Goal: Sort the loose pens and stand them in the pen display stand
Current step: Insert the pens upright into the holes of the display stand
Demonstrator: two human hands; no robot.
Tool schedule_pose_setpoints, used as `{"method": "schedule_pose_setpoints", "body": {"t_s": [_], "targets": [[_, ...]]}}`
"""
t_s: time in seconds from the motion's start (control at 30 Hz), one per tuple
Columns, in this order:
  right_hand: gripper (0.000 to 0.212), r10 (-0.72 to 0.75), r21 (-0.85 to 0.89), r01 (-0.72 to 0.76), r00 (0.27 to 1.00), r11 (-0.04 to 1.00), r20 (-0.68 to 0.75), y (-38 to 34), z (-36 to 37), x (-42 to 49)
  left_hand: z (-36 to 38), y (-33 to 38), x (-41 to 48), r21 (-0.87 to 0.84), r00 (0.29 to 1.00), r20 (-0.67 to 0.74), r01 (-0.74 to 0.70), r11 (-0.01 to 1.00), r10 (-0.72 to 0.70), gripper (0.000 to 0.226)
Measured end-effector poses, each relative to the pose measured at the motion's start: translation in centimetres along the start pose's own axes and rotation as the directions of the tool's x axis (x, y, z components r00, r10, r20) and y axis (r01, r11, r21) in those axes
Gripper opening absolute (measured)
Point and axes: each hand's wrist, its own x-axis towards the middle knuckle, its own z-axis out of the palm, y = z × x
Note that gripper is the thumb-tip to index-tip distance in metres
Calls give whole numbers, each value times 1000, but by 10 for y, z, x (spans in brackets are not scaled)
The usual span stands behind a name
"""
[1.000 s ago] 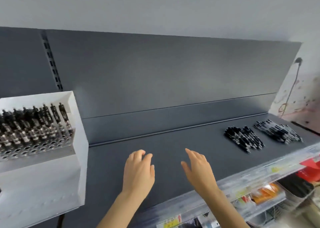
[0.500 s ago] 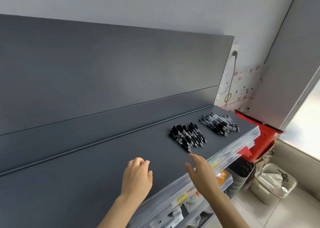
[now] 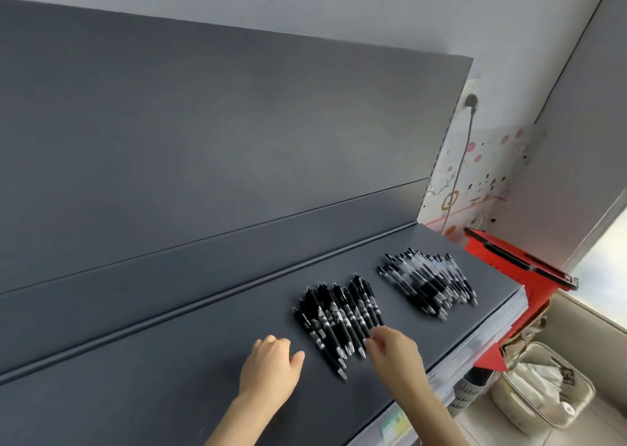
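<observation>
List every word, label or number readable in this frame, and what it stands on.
No text is readable.
black pens: white barrel print, too blurred to read.
shelf-edge label: yellow-green, too blurred to read.
clear bag: dark mark, too small to read.

The shelf [image 3: 169,360] and the back panel [image 3: 203,140] are dark grey. The near pens [image 3: 336,320] are black with white marks. The far pens [image 3: 427,282] are black and see-through. The box [image 3: 529,276] is red. The wall paper [image 3: 481,174] is white with pink dots.
</observation>
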Motion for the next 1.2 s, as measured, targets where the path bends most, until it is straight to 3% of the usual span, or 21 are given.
{"method": "schedule_pose_setpoints", "body": {"t_s": [0.1, 0.2, 0.3, 0.5, 0.63, 0.77, 0.9, 1.03, 1.2], "targets": [[36, -56, -12, 56, 998, 998, 26, -11, 9, 34, 4, 6, 17, -28, 998, -8, 68, 997, -68, 42], [20, -69, -74, 79, 990, 994, 125, -23, 21, 61, 8, 19, 28, -82, 990, -26, 133, 988, -136, 44], [16, -87, -135, 121, 968, 983, 235, -21, 25, 78, 10, 39, 36, -126, 971, -42, 230, 965, -236, 49], [21, -137, 251, 45, 923, 967, 361, 13, 4, 105, 21, 85, 51, -50, 899, -64, 431, 901, -433, 61], [9, -119, 408, -73, 897, 910, 427, 28, -1, 109, 24, 99, 61, -104, 849, -23, 522, 846, -527, 43], [7, -159, 439, -61, 881, 896, 445, 34, 0, 110, 26, 95, 60, -290, 827, 1, 538, 792, -562, 29], [7, -185, 469, -70, 860, 881, 476, 36, -2, 112, 26, 82, 56, -539, 843, 19, 461, 705, -537, 23], [8, -202, 522, -121, 830, 844, 520, 30, -11, 114, 21, 76, 47, -644, 837, 60, 448, 619, -543, 13], [12, -249, 574, -188, 764, 797, 595, 21, -24, 110, 12, 75, 35, -813, 817, 78, 384, 438, -571, 3]]}}
